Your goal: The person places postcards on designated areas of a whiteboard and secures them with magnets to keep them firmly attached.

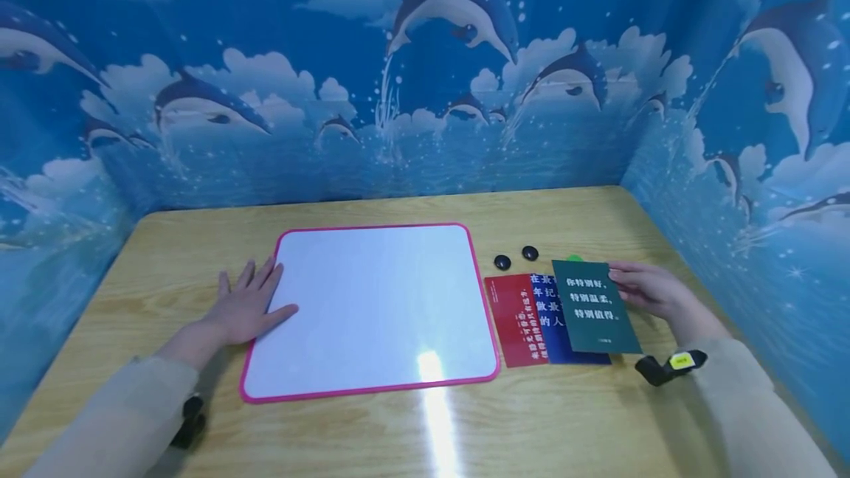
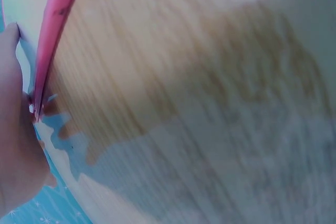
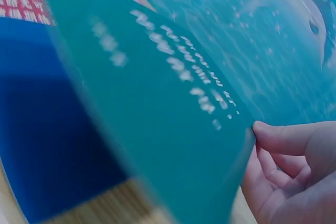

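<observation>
Two pale sleeves (image 1: pixel 106 419) come in nearest. One green card (image 1: pixel 594 308) lies just left of the right hand (image 1: pixel 647 290), its upper right edge pinched by thumb and fingers, its long axis running away from the person. The left hand (image 1: pixel 242 308), fingers straight and spread, rests on the left edge of one whiteboard (image 1: pixel 372 301), which lies between the hands. Left of the right hand, past the green card, one blue card (image 1: pixel 554 336) and one red card (image 1: pixel 513 319) overlap on the tabletop (image 1: pixel 332 434); farther off sit two black discs (image 1: pixel 502 262) and one half-hidden green piece (image 1: pixel 574 258).
</observation>
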The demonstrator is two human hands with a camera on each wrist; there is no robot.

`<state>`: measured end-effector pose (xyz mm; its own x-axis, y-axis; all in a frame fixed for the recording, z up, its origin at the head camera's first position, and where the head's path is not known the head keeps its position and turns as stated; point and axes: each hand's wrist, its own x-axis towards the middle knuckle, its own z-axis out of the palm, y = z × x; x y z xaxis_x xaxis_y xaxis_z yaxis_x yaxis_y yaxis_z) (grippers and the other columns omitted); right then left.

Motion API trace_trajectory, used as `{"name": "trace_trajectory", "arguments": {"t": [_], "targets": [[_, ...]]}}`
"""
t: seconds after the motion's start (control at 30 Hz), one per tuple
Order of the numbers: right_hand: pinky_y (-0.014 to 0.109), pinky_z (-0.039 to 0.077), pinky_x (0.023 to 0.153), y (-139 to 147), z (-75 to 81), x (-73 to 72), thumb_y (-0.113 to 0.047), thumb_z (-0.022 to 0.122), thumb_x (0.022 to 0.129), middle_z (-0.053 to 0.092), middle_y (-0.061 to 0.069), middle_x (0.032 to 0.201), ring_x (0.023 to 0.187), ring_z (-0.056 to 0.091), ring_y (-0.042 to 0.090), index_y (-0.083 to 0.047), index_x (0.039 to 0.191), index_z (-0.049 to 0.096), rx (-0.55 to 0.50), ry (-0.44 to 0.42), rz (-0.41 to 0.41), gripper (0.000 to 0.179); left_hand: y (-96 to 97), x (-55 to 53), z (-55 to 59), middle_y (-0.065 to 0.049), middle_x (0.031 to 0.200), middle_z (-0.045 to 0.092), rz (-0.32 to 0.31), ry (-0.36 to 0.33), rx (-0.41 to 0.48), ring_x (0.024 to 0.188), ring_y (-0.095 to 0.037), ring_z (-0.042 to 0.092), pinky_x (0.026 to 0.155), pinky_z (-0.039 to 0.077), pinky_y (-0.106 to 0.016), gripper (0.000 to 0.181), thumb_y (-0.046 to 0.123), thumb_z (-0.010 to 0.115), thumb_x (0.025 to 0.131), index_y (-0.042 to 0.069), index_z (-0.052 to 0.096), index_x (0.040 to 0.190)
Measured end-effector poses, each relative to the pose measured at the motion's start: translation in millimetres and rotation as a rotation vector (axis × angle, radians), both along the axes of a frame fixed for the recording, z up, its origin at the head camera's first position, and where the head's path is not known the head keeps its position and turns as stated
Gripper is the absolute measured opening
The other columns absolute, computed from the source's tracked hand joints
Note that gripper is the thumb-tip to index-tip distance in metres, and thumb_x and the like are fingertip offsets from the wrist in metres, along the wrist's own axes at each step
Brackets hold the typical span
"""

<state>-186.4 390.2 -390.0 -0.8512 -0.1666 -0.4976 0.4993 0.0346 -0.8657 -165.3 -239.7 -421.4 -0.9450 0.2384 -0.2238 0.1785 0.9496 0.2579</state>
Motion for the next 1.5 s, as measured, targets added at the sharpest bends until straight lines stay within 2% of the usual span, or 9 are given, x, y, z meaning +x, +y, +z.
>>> {"name": "trace_trajectory", "arguments": {"t": [0.13, 0.27, 0.4, 0.5, 0.6, 0.7, 0.9, 1.27, 1.5], "targets": [[0.015, 0.053, 0.063, -14, 5.1, -1.9, -0.013, 0.056, 0.093, 0.07, -0.008, 0.081, 0.071, 0.065, 0.002, -0.026, 0.098, 0.058, 0.044, 0.009, -0.011, 0.013, -1.1, 0.5, -0.2, -0.027, 0.154, 0.008, -0.004, 0.002, 0.01, 0.137, -0.054, -0.001, 0.101, -0.013, -0.073, 0.094, 0.065, 0.043, 0.087, -0.002, 0.015, 0.148], [0.014, 0.053, 0.063, -26, 8.6, -3.9, -0.013, 0.057, 0.093, 0.07, -0.009, 0.081, 0.07, 0.065, 0.001, -0.019, 0.11, 0.051, 0.037, 0.021, -0.011, 0.019, -1.0, 0.4, 0.4, -0.027, 0.154, 0.007, -0.005, 0.001, 0.012, 0.137, -0.054, -0.001, 0.101, -0.013, -0.073, 0.094, 0.065, 0.043, 0.087, -0.002, 0.015, 0.148], [0.014, 0.053, 0.062, -37, 9.6, -7.1, -0.014, 0.057, 0.093, 0.07, -0.009, 0.081, 0.07, 0.065, 0.001, -0.022, 0.104, 0.055, 0.031, 0.03, -0.012, 0.014, -0.8, 0.3, 0.4, -0.027, 0.154, 0.007, -0.005, -0.003, 0.008, 0.139, -0.052, -0.001, 0.102, -0.014, -0.072, 0.095, 0.065, 0.043, 0.087, -0.002, 0.014, 0.148], [0.014, 0.053, 0.063, -47, 10.2, -9.4, -0.013, 0.056, 0.094, 0.069, -0.01, 0.08, 0.07, 0.064, 0.0, -0.017, 0.119, 0.052, 0.046, 0.052, -0.002, 0.026, -0.8, 0.5, 0.0, -0.027, 0.154, 0.006, -0.01, -0.003, 0.008, 0.14, -0.049, 0.0, 0.102, -0.014, -0.072, 0.095, 0.065, 0.042, 0.087, -0.002, 0.013, 0.148], [0.014, 0.053, 0.064, -58, 11.4, -12.0, -0.012, 0.053, 0.095, 0.068, -0.012, 0.08, 0.071, 0.064, 0.0, -0.002, 0.143, 0.029, 0.054, 0.068, 0.021, 0.055, -1.2, -0.1, -1.1, -0.026, 0.155, 0.005, -0.012, -0.001, 0.006, 0.14, -0.048, 0.001, 0.102, -0.014, -0.072, 0.095, 0.066, 0.042, 0.087, -0.002, 0.013, 0.148], [0.014, 0.053, 0.064, -70, 12.7, -14.3, -0.012, 0.051, 0.096, 0.068, -0.013, 0.08, 0.071, 0.064, -0.001, 0.006, 0.147, 0.01, 0.083, 0.074, 0.048, 0.068, -1.6, -1.0, -2.4, -0.026, 0.155, 0.005, -0.013, 0.005, 0.0, 0.141, -0.048, 0.001, 0.102, -0.014, -0.072, 0.096, 0.066, 0.042, 0.087, -0.001, 0.014, 0.148], [0.013, 0.053, 0.066, -99, 13.0, -18.0, -0.013, 0.049, 0.097, 0.066, -0.016, 0.081, 0.073, 0.063, -0.002, 0.006, 0.146, 0.018, 0.14, 0.094, 0.088, 0.062, -2.2, -1.6, -2.8, -0.026, 0.155, 0.006, -0.012, 0.007, -0.009, 0.14, -0.048, 0.001, 0.102, -0.013, -0.072, 0.096, 0.067, 0.042, 0.087, -0.001, 0.014, 0.148], [0.015, 0.053, 0.066, -154, 4.1, -23.9, -0.008, 0.051, 0.095, 0.063, -0.011, 0.082, 0.072, 0.062, 0.001, 0.004, 0.141, 0.034, 0.179, 0.108, 0.049, 0.051, -2.0, 0.8, 0.0, -0.027, 0.154, 0.007, -0.01, -0.002, -0.011, 0.14, -0.049, 0.001, 0.102, -0.013, -0.072, 0.095, 0.065, 0.043, 0.087, -0.002, 0.014, 0.148], [0.016, 0.053, 0.066, -176, -1.5, -28.1, -0.009, 0.053, 0.094, 0.06, 0.004, 0.104, 0.073, 0.061, 0.003, -0.002, 0.139, 0.041, 0.219, 0.085, 0.03, 0.047, -1.9, 0.3, -0.4, -0.026, 0.154, 0.006, -0.007, 0.0, -0.006, 0.14, -0.049, -0.001, 0.102, -0.014, -0.072, 0.095, 0.065, 0.043, 0.087, -0.001, 0.014, 0.148]]}}
